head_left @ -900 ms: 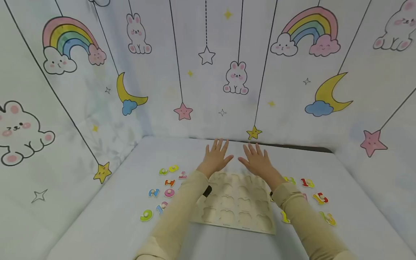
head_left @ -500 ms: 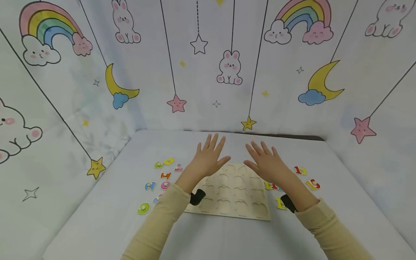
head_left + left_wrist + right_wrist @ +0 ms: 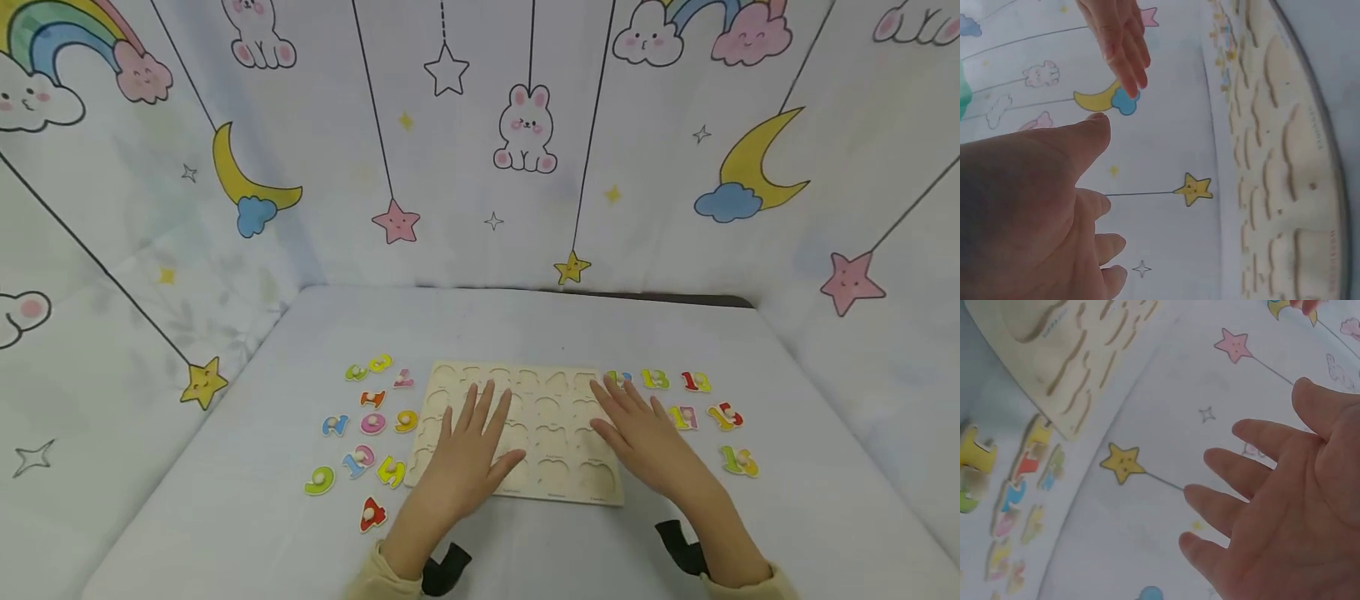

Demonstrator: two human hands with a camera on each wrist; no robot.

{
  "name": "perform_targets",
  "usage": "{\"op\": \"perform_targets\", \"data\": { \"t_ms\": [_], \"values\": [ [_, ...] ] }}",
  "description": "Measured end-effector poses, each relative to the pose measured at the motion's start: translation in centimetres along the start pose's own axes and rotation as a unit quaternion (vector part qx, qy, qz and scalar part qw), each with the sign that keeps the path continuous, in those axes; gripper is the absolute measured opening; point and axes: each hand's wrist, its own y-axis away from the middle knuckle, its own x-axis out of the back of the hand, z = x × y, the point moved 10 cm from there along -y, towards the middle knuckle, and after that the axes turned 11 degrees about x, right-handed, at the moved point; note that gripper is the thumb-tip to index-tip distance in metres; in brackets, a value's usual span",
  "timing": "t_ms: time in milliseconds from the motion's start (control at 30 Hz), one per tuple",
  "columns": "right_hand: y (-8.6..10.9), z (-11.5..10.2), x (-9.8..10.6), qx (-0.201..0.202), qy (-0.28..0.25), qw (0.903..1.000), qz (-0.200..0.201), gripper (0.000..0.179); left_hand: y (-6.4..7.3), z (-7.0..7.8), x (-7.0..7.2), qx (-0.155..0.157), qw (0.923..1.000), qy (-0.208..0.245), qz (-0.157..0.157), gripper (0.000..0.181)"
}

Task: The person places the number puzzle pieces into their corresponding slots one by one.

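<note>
A pale wooden puzzle board with rows of shaped recesses lies in the middle of the white table. My left hand, fingers spread and straight, is above the board's left half and hides part of it. Over the board's right edge and the pieces beside it is my right hand, also with outstretched fingers. Both palms hold nothing. In the left wrist view, the left hand appears apart from the board. The right wrist view likewise has a gap between the right hand and the board.
Several knobbed number pieces lie left of the board, among them a red 4 and a green one. More number pieces, such as a red-and-yellow one, lie to its right. A patterned cloth wall encloses the table.
Both hands have come back from the table's far side toward the person, down over the board area, fingers still spread. The head view has tilted downward. Pieces and board stay in place.
</note>
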Motion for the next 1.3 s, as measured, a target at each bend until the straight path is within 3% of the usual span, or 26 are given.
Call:
{"op": "perform_targets", "data": {
  "t_ms": [133,367,600,767,900,1000,1300],
  "values": [
    [0.7,2.0,-1.1,-0.024,-0.024,0.9992,0.019,0.052,0.6,-1.1,-2.4,0.022,0.9995,0.014,-0.016,0.071],
    [2.6,4.7,-2.7,-0.049,-0.029,0.9974,0.045,0.043,2.1,-3.0,-4.9,0.046,0.9989,0.012,-0.001,0.075],
    [4.3,7.4,-3.4,-0.109,-0.015,0.993,0.043,0.044,3.2,-5.4,-6.3,0.082,0.9964,0.022,-0.007,0.074],
    [4.7,9.2,-3.2,-0.154,-0.028,0.9868,0.043,0.03,3.7,-6.9,-6.3,0.106,0.994,0.025,0.011,0.077],
    [5.0,10.6,-3.9,-0.201,-0.058,0.9777,0.013,0.021,3.2,-8.4,-5.9,0.125,0.9912,0.032,0.03,0.077],
    [5.2,11.3,-4.2,-0.213,-0.068,0.9746,0.002,0.018,2.3,-9.4,-5.7,0.129,0.99,0.049,0.031,0.077],
    [5.2,12.0,-4.8,-0.212,-0.093,0.9729,0.004,0.007,-0.3,-11.0,-6.4,0.105,0.9897,0.089,-0.042,0.088]
  ]
}}
